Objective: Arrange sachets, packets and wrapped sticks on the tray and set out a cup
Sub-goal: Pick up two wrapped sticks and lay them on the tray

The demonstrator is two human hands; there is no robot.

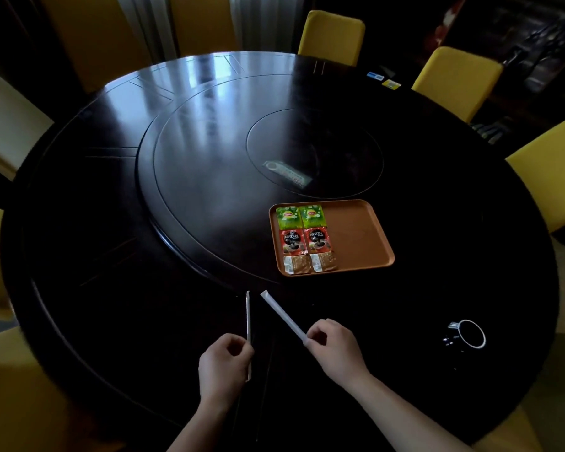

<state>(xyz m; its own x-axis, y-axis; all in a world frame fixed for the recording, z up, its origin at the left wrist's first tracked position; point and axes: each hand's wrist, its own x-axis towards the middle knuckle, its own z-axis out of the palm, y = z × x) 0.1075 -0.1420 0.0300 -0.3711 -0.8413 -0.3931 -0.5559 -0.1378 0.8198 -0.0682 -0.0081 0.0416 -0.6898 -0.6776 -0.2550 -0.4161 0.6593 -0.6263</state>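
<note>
Head view looks down on a round dark tabletop [95, 223] with a raised turntable [209, 177] at its middle and yellow chairs [331, 37] around the rim. An orange tray [356, 233] lies on the near right part of the tabletop, just beside the turntable's edge. Its left half holds six flat items in two columns: two green sachets [300, 216] at the far end, two red packets [305, 240] in the middle, and two tan packets [309, 263] at the near end, each pair side by side and touching or almost touching the next row. The tray's right half is bare. The left hand [224, 365] is closed in a pinch on a thin white wrapped stick [248, 318], which stands nearly straight away from the person, its far tip pointing toward the tray. The right hand [335, 349] is closed around the near end of a second stick [281, 313], this one wider looking and angled up and to the left, so the two far tips lie near each other but apart. Both sticks are short of the tray; whether they rest on the tabletop or are lifted cannot be told. A dark cup [468, 334] with a pale rim stands on the tabletop well to the right of the hands, its handle turned left. A pale remote-like object [287, 172] lies on the turntable beyond the tray.
</note>
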